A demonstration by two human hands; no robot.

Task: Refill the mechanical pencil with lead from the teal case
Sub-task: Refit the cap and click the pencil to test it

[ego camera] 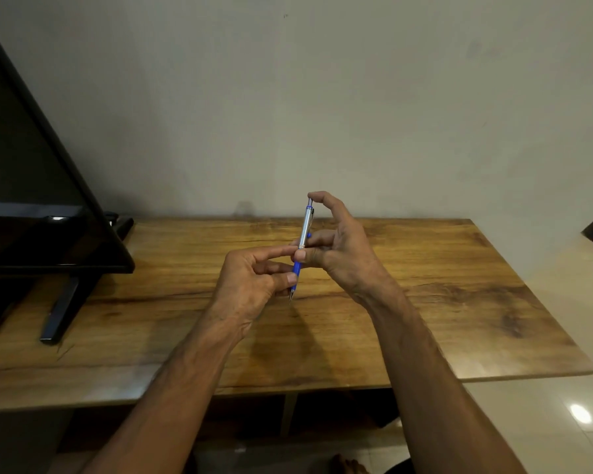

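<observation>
Both hands, left and right, grip closed around a slim silver-and-blue mechanical pencil, upright above the grained wooden surface

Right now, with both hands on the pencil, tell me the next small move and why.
Probably press the top cap. The right hand has its index fingertip on the cap of the blue-and-silver mechanical pencil, held nearly upright above the wooden table, while the left hand pinches the blue grip near the tip. No teal case shows.
</observation>
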